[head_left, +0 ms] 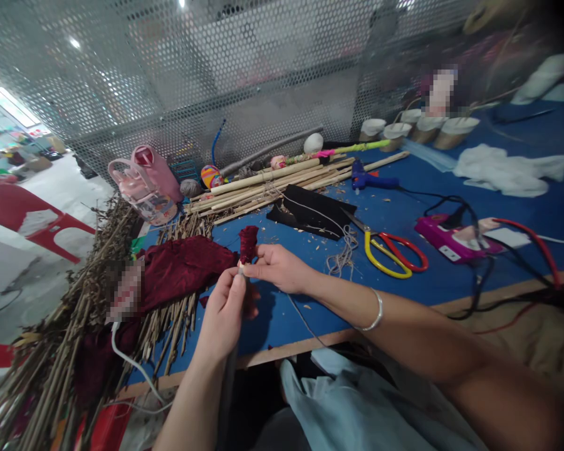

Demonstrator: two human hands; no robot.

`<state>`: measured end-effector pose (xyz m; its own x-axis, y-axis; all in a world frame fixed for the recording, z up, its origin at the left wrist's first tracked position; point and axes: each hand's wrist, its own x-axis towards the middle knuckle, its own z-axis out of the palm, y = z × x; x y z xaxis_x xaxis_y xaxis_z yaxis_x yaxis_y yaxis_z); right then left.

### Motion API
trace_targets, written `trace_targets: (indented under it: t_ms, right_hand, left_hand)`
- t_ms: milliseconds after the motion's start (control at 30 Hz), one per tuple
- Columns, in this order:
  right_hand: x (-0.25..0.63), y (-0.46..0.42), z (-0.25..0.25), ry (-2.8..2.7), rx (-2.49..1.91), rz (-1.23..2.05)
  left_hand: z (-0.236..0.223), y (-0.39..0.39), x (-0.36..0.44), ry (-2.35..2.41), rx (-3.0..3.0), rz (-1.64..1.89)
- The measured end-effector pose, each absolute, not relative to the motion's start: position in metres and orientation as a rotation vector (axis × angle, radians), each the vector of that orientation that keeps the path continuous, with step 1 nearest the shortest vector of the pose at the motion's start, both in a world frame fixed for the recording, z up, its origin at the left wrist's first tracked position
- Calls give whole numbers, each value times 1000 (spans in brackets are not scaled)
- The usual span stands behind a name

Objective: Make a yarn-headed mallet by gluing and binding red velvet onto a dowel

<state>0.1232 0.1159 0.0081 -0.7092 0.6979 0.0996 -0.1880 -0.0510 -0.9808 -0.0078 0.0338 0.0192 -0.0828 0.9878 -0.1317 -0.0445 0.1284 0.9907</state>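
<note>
A grey stick [231, 369] stands roughly upright in front of me, with a small piece of dark red fabric [248, 243] bunched around its top. My left hand [228, 300] grips the stick just below the fabric. At the fabric's lower edge, the fingers of my right hand [279, 268] are closed on it, beside a pale spot on the stick. A thin grey cord [303, 316] runs from under my right hand toward the table's front edge. Left of my hands, a larger dark red cloth [183, 266] lies over a bundle of dry stalks [169, 332].
Yellow-and-red-handled scissors [390, 254], loose string [342, 257] and black fabric [310, 210] lie right of my hands. Behind are wooden sticks [263, 188] and a blue glue gun [373, 180]. A purple power strip [451, 238] with cables sits right; a pink bottle [157, 172] stands left.
</note>
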Motion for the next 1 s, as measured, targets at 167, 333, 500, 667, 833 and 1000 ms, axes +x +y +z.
trace_targets:
  t_ms: [167,333,500,667,833,1000]
  right_hand:
    - [123,114,8,-1635,-547,1769]
    - [120,111,9,-1440,-519,1836]
    - [121,110,10,-1481,-552,1730]
    - [124,105,12,-1690,-734,1374]
    - [127,103,14,-1860,-738,1124]
    - [129,101,10,-1961,-679,800]
  left_hand:
    - [23,39,-10,1183,852,1114]
    - [25,43,-16,1065,730,1038]
    - [23,45,-16,1059,724,1040]
    - [19,44,-16,1086,747,1053]
    - [17,44,-17,1120,785,1067]
    - [20,43,-14,1152,832,1071]
